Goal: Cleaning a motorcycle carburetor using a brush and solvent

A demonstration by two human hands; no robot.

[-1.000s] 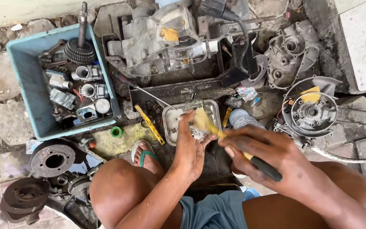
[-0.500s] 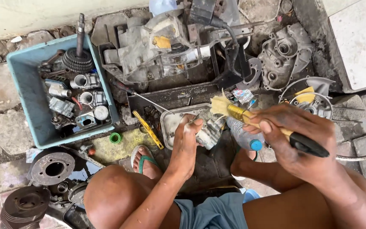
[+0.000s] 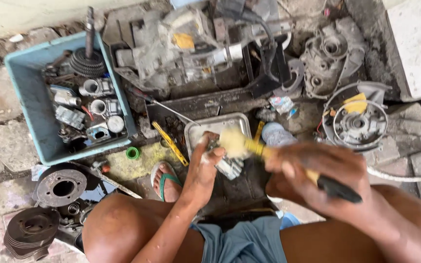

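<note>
- The left hand (image 3: 205, 168) is curled around a small grey metal engine part (image 3: 227, 163), thumb on top, holding it just above the near edge of a shallow metal tray (image 3: 198, 129).
- The right hand (image 3: 317, 170), blurred by motion, is closed in a fist around the yellow-and-black handle of a paintbrush (image 3: 249, 146); the pale bristles touch the top of the metal part.
- Tray and hands sit over the stone floor (image 3: 6, 141), between the person's bare knees; a foot in a green sandal (image 3: 166, 180) rests just left of the left wrist.
- A yellow-handled tool (image 3: 170, 142) lies beside the tray's left edge.
- Farther left stands a blue plastic bin (image 3: 30, 97) filled with small parts and a gear.
- Behind the tray lies a large engine block (image 3: 171, 48); to the right, a round stator plate (image 3: 354, 122).
- Dark round cylinder parts (image 3: 62, 185) lie by the left knee.
</note>
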